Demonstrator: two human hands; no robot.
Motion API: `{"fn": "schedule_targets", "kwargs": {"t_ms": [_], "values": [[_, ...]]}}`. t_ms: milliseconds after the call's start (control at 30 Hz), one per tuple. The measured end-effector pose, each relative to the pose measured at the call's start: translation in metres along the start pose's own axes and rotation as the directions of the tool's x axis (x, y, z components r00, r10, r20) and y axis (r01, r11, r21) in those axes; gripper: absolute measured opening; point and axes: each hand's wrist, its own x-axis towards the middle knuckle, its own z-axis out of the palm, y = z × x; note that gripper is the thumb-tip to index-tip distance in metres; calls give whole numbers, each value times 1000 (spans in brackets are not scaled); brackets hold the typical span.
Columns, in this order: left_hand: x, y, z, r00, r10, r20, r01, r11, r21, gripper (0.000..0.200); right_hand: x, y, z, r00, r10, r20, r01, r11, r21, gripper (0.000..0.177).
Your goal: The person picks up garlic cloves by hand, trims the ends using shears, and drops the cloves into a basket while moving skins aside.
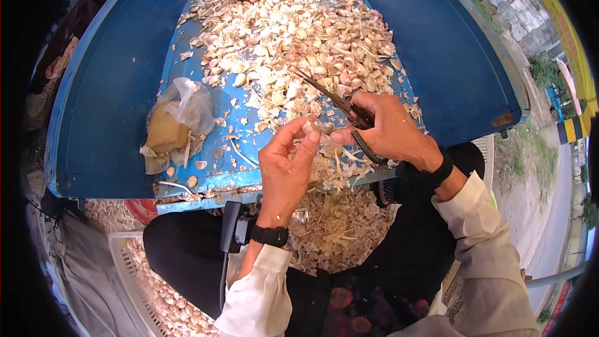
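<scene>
Between the fingertips of my left hand (288,159) is a garlic clove (310,126), pinched by thumb and forefinger. My right hand (396,128) is closed on a pair of dark scissors (331,92), its blades pointing up and left over the pile. The right thumb comes close to the clove; whether it touches is hard to make out. Just beyond both hands, a heap of garlic cloves and loose skins (293,31) covers the middle of the blue metal tray (115,75).
A clear plastic bag with a tan block (167,128) lies on the tray's left. Below the front edge, garlic skins (337,228) are piled between my legs. A white crate (125,268) of cloves stands at my left. A road (549,224) runs along the right.
</scene>
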Motion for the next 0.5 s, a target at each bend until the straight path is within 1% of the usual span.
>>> {"fn": "schedule_targets", "kwargs": {"t_ms": [33, 67, 100, 133, 200, 233, 267, 300, 333, 367, 433, 467, 500], "values": [[1, 1, -3, 1000, 0, -5, 0, 1000, -3, 33, -7, -2, -7, 994, -96, 45, 102, 982, -157, 51], [2, 3, -5, 1000, -8, 8, 8, 1000, -13, 32, -11, -4, -13, 978, -182, 103, 205, 930, -305, 52], [1, 4, -6, 1000, -17, 25, 18, 1000, -23, 32, -15, -4, -18, 974, -179, 141, 219, 907, -359, 53], [1, 5, -6, 999, -19, 30, 19, 999, -26, 32, -17, -2, -20, 975, -175, 139, 214, 907, -362, 53], [-2, 8, -8, 1000, -1, 20, 0, 998, 60, 28, -19, 1, -22, 942, -288, 170, 335, 808, -485, 53], [-3, 12, -8, 1000, 1, 32, -5, 993, 114, 26, -19, 0, -23, 943, -285, 170, 332, 809, -484, 53], [-4, 10, -10, 999, -1, 33, -3, 993, 114, 26, -18, -4, -25, 944, -260, 201, 329, 782, -529, 53], [-5, 7, -12, 999, 46, 16, -48, 985, 164, 25, -19, -6, -25, 945, -232, 231, 325, 753, -573, 53], [-4, 4, -13, 995, 96, 2, -94, 973, 211, 24, -19, -4, -24, 946, -228, 230, 321, 752, -575, 53], [-4, 4, -14, 996, 94, 4, -93, 974, 205, 24, -19, 1, -22, 947, -216, 237, 316, 760, -568, 51], [-3, 4, -12, 971, 231, 59, -238, 944, 228, 24, -20, 3, -22, 952, -192, 239, 298, 769, -566, 50], [-4, 6, -9, 972, 227, 66, -237, 946, 222, 24, -20, 3, -21, 960, -94, 264, 202, 886, -418, 46], [-7, 11, -6, 993, 106, 47, -111, 987, 118, 24, -19, 3, -21, 953, -4, 304, 87, 962, -260, 43]]}}
